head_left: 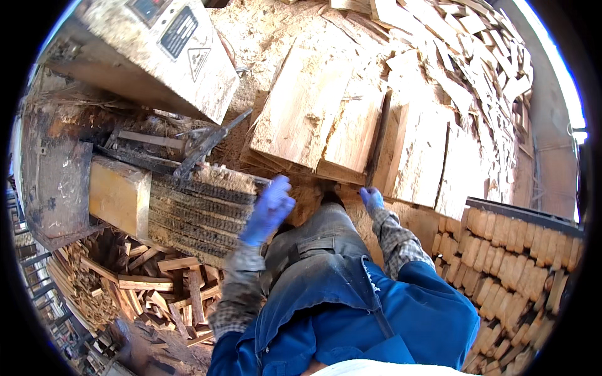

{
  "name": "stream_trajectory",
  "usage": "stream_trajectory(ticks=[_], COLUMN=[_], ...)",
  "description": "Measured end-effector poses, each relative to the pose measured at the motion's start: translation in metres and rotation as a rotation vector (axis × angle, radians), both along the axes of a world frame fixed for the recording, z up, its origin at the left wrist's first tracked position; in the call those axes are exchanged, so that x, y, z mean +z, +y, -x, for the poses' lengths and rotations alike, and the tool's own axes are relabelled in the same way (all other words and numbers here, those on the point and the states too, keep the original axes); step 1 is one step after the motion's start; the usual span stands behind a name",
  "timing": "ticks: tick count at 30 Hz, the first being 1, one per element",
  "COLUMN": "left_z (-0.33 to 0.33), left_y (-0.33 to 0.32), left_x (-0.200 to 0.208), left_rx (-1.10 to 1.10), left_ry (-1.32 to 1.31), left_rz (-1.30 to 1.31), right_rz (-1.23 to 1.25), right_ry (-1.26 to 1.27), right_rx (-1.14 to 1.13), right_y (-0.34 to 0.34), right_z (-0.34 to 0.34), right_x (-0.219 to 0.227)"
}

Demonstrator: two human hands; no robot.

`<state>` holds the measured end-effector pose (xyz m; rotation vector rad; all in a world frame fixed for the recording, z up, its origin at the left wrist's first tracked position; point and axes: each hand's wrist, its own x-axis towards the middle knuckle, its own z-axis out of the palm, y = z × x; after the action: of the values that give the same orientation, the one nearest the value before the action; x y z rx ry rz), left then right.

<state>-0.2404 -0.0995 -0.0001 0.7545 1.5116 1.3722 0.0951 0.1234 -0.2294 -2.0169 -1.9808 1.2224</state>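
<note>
Dark bar (pixel 380 138), right hand (pixel 372 198) gripping its near end, left hand (pixel 268 211) half-curled, hold unclear

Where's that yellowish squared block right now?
In the head view, the yellowish block is on the left, at the left end of the ribbed bed, beside the dark metal plate; the left hand is off to its right.
</note>
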Motion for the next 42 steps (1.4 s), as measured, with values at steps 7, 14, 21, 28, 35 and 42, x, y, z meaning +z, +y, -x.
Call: stream_trajectory(ticks=[7,14,21,28,35,42], left_z=[-0.045,0.047,0.058,-0.077,-0.225,-0.236], left_y=[0.099,0.159,0.157,0.153,0.010,-0.143], left_x=[-0.160,-0.238,-0.245,-0.267,-0.284,-0.177], left_rx=[0.606,1.131,1.141,1.294,1.520,1.280], left_ry=[-0.552,-0.561,-0.588,-0.602,-0.561,-0.726], left_rz=[0.436,0.072,0.031,-0.009,0.160,0.248], right_rz=[-0.697,-0.787,-0.546,-0.307,0.103,0.042], right_ry=[0.027,0.140,0.156,0.294,0.476,0.206], right_rx=[0.317,0.590,0.432,0.611,0.486,0.612], right_y=[0.251,0.444,0.448,0.489,0.339,0.228], right_z=[0.157,0.316,0.359,0.344,0.222,0.110], right_x=[-0.002,-0.008,-0.021,-0.025,0.006,-0.006])
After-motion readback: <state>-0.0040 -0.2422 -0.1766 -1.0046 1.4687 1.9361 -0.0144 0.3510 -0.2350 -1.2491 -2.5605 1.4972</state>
